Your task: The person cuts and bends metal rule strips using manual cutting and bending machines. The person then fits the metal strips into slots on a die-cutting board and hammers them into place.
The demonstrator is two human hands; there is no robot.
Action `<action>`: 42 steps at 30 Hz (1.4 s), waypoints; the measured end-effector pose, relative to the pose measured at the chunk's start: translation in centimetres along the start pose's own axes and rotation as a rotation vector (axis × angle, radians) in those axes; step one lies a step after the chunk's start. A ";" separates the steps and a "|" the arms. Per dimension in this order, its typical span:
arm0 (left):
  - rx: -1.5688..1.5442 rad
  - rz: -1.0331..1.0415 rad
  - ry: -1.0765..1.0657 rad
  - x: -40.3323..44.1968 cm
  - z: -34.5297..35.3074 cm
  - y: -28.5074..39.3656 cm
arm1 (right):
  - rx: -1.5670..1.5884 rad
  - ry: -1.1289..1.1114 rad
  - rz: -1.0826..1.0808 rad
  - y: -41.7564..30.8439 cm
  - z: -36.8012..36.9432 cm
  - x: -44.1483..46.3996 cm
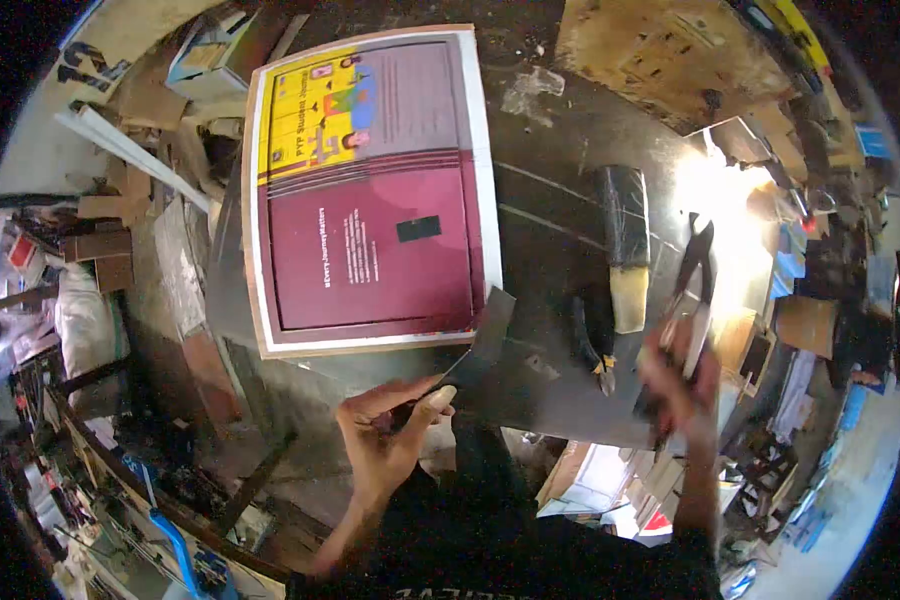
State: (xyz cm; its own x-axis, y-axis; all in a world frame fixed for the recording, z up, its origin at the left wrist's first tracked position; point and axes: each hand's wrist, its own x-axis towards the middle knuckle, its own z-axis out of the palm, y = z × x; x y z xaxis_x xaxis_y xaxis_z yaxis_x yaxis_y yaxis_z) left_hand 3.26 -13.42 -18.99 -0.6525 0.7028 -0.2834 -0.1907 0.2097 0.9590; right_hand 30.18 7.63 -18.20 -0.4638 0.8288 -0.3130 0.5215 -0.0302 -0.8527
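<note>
Beyond the left hand point(395, 430), towards the upper left of the dark desk point(560, 245), lies the printed panel point(355, 245), flat, with a white border and a thin brown edge. Its far part is yellow and greyish mauve with coloured figures and the words "PYP Student Journal"; its near part is maroon with small white text reading "#EveryJourneyMatters". A small dark patch point(418, 229) sits on the maroon part.

The left hand is closed, thumb and fingers pinching the lower end of a flat dark strip point(492, 325). That strip slants up and away from the fingers, and its far end appears over the panel's near right corner; whether it touches the panel, I cannot tell.

Well to the right of it, the right hand point(678, 385) is blurred, with its fingers bent downward. A long dark tool point(698, 265) with two arms reaches out beyond those fingers; I cannot tell how far this hand is open or whether it grips the tool.

Between the hands, nearer the right one, lie black-handled pliers point(592, 345), their metal tips pointing back towards the person. Just beyond the pliers rests a block point(625, 250), black over its far part and pale yellow at its near end. Farther off, past the right hand, is a stained wooden board point(640, 50).
</note>
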 end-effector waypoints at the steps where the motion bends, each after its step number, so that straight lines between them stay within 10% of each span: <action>1: -0.034 -0.052 -0.026 0.1 -0.1 0.6 | 0.019 -0.090 0.029 -1.4 1.3 -2.4; 4: -0.118 -0.061 0.002 -0.7 -0.1 1.1 | 0.273 -0.423 0.310 -5.2 4.4 -4.8; 7: -0.052 0.021 -0.060 -0.8 -0.6 1.4 | 0.114 -0.656 -0.159 -3.9 6.4 -5.0; 23: 0.287 0.241 -0.147 -1.7 -3.8 0.2 | -0.194 -0.640 -0.097 -6.4 7.4 -5.9; 35: 0.179 -0.118 -0.267 -1.7 -2.7 0.3 | -0.270 -0.744 0.155 -2.2 7.0 -5.8; 42: 0.492 0.328 0.039 1.0 0.0 -4.3 | -0.344 -0.547 0.043 -0.6 4.7 -5.1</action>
State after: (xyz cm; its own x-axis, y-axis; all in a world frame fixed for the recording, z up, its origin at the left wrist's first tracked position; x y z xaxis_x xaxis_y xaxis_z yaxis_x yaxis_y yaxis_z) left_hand 3.40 -13.60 -23.44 -0.6482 0.7606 0.0374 0.3824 0.2826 0.8797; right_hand 28.88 0.74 -18.10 -0.6877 0.4236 -0.5896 0.7055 0.1985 -0.6803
